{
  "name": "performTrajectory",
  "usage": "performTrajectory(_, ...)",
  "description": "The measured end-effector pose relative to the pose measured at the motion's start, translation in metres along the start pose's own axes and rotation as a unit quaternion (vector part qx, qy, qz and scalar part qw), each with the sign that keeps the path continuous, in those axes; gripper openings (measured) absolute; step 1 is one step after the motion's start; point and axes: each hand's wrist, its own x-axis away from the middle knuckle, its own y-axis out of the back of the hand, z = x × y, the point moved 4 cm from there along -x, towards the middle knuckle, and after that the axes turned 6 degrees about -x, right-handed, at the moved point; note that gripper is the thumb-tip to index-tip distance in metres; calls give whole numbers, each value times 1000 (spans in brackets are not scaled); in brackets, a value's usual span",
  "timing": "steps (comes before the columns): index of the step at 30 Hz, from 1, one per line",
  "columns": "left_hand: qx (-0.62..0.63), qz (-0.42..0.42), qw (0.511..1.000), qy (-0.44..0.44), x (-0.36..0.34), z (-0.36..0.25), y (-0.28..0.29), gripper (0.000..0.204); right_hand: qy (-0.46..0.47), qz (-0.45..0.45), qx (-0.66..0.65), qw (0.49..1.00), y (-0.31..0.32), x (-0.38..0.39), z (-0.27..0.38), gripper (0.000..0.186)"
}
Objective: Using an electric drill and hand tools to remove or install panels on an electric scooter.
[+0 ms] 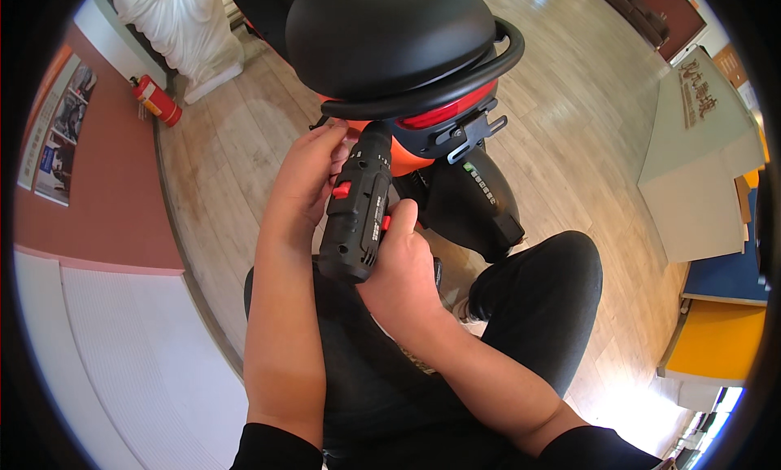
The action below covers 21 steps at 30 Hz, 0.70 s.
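My right hand [404,266] is wrapped round the handle of a black cordless drill [354,226] with red buttons. The drill points away from me, its chuck up against the orange rear bodywork [411,162] of a motor scooter. What lies at the chuck's tip is hidden. Left of the chuck, my left hand [305,177] is at the bodywork with its fingers bent together, partly behind the drill; what they hold cannot be made out. Above both hands are the scooter's black seat [382,43] and curved grab rail [382,109], with a red tail light [447,112] beneath.
A metal plate bracket [468,143] juts out below the tail light, above the black rear mudguard [480,201]. My bent knee [561,266] is close at the right. A red fire extinguisher [156,100] stands by the left wall; a pale counter [691,161] is at the right.
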Motion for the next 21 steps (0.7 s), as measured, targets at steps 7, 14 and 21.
performTrajectory(7, 28, 15, 999, -7, -18, 9, 6, 22, 21, -12, -1, 1000, 1, 3, 0, 54)
performTrajectory(14, 1, 29, 1000, -12, -9, -3, -13, 18, 22, -12, 1, 1000, 1, 3, -3, 52)
performTrajectory(21, -52, 27, 998, -13, -20, 1, -12, 22, 5, -7, 0, 1000, 2, 5, -2, 53)
